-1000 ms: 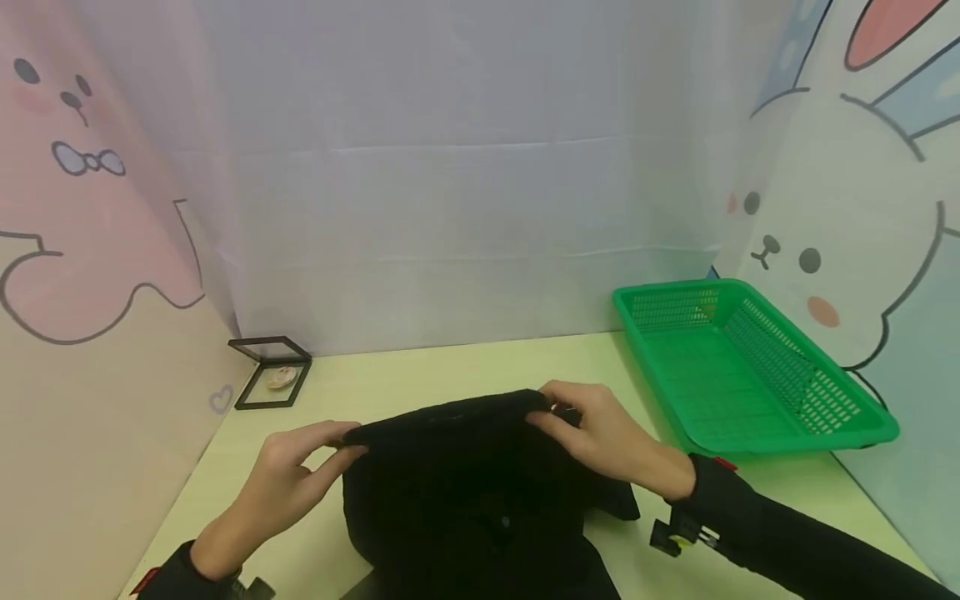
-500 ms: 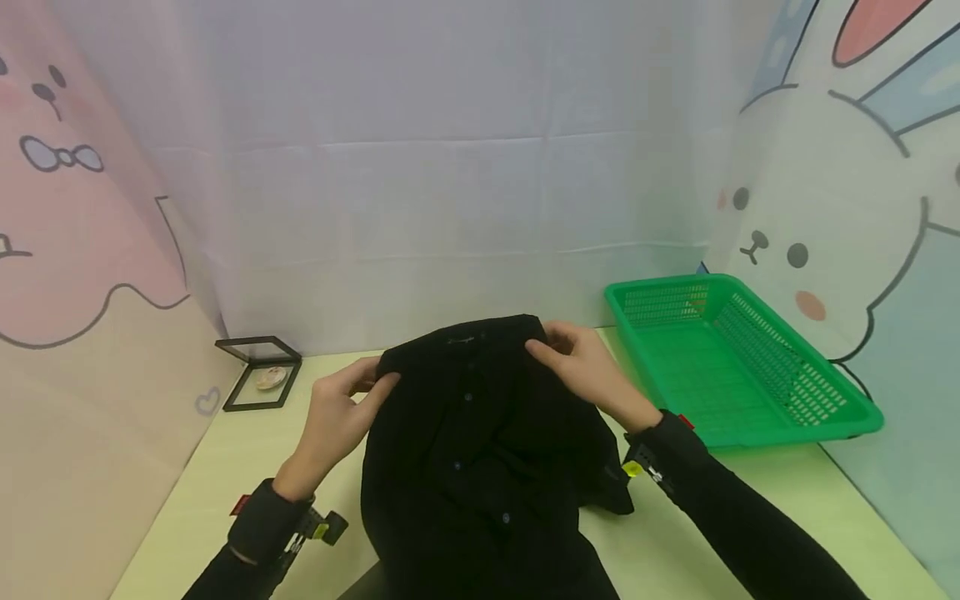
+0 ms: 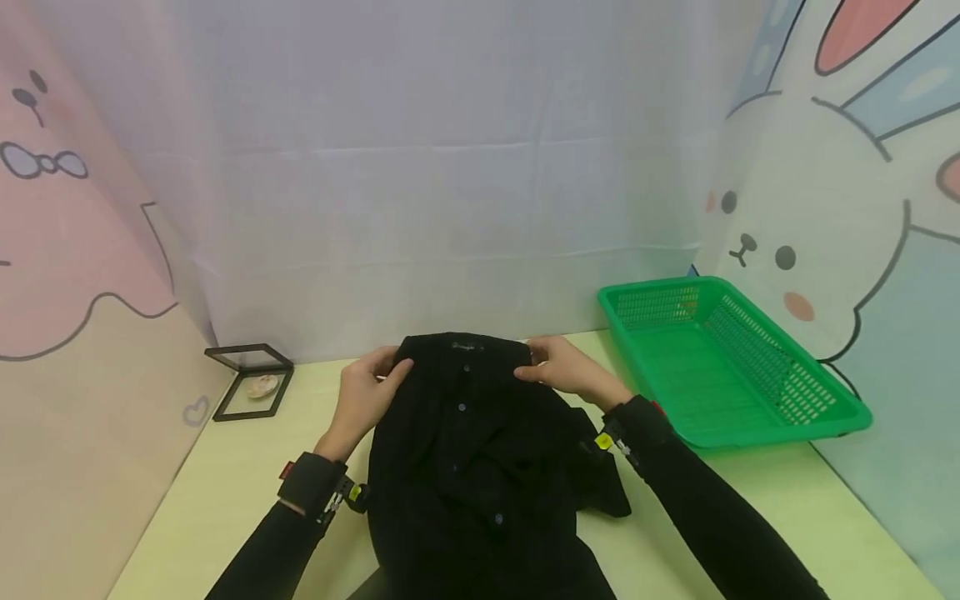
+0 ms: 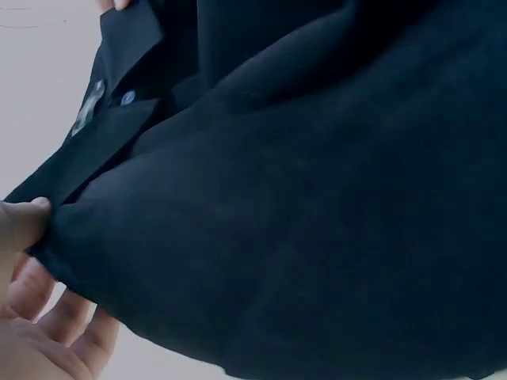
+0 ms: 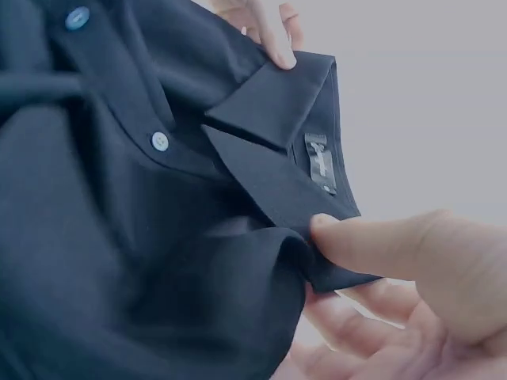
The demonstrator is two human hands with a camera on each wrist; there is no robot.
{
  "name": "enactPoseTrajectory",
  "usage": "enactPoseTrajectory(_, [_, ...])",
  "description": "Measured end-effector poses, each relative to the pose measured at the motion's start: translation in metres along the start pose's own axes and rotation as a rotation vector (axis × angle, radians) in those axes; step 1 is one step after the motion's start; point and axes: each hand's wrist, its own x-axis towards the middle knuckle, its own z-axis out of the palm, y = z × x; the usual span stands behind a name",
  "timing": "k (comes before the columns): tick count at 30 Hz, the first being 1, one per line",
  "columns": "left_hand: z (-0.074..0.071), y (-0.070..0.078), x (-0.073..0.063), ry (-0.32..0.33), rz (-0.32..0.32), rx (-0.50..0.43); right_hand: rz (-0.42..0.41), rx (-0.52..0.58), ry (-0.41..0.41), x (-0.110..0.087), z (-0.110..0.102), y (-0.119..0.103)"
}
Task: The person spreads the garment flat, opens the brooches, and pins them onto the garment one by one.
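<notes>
A black button-up shirt (image 3: 472,467) with a collar lies front side up, its lower end running out of the head view. My left hand (image 3: 367,396) pinches it at the left end of the collar, thumb on top and fingers beneath. At the right end of the collar my right hand (image 3: 566,367) grips the cloth in the same way. In the right wrist view the collar points (image 5: 269,103), a neck label (image 5: 320,164) and pale buttons (image 5: 160,142) show between the two hands. One short sleeve (image 3: 603,483) spreads to the right.
A green plastic basket (image 3: 757,433) stands at the back right of the pale yellow-green table (image 3: 217,508). At the back left is a small black-framed case (image 3: 247,417), its lid raised, holding a pale round object (image 3: 262,386). Printed curtains (image 3: 420,208) enclose the table.
Both hands have carried the collar away from the body and lowered it toward the table. The shirt front with its buttons and label has come into view.
</notes>
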Motion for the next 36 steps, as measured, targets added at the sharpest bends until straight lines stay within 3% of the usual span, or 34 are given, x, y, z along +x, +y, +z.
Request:
enactPoseTrajectory(11, [0.013, -0.025, -0.018, -0.242, -0.148, 0.071, 0.096, -0.007, -0.128, 0.010, 0.012, 0.034])
enactPoseTrajectory(14, [0.014, -0.028, -0.022, -0.330, -0.208, 0.113, 0.098, -0.075, -0.137, 0.011, 0.017, 0.039])
enactPoseTrajectory(16, [0.015, -0.029, -0.024, -0.397, -0.246, 0.152, 0.092, -0.179, -0.123, 0.010, 0.020, 0.040])
enactPoseTrajectory(20, [0.014, -0.018, -0.026, -0.475, -0.274, 0.251, 0.079, -0.407, -0.087, 0.006, 0.025, 0.034])
enactPoseTrajectory(23, [0.014, -0.004, -0.025, -0.488, -0.247, 0.337, 0.042, -0.482, -0.099, 0.001, 0.028, 0.026])
enactPoseTrajectory(27, [0.019, 0.015, -0.027, -0.535, -0.200, 0.393, -0.015, -0.493, -0.142, -0.005, 0.034, 0.017])
enactPoseTrajectory(30, [0.023, 0.026, -0.030, -0.608, -0.200, 0.373, -0.040, -0.487, -0.170, -0.008, 0.040, 0.014])
enactPoseTrajectory(36, [0.030, 0.032, -0.037, -0.761, -0.227, 0.367, -0.026, -0.486, -0.250, -0.009, 0.051, 0.016])
